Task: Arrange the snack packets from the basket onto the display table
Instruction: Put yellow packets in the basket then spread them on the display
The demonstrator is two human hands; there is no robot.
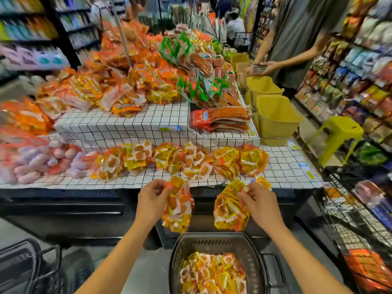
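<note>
Snack packets (213, 274), yellow and orange, heaped in the basket (252, 247), low and near, in front of the display table (282, 166). Two more bunches of them held up in the air above the basket, just near the front edge of the table.

Left bunch (177, 211) gripped by the left hand (151, 200), fingers curled round its top. Right bunch (230, 209) gripped by the right hand (262, 205), fingers pinching its top as well. Both bunches hanging down, apart from each other.

Same kind of packets in a row of little piles (191, 160) on the checked cloth, along the near part of the table. Pink sausages (36, 162) left of that row, blurry. Red sausage packs (222, 119) stacked on the raised step behind, toward the right. Big heap of orange and green packs (148, 66) farther back.

Yellow buckets (275, 117) by the right edge of the table, hanging or standing, hard to tell. Yellow stool (337, 132) right of the buckets. Another person's hands (261, 67) far on the right, holding a small dark pack. Full shelves (360, 71) all along the right side.
</note>
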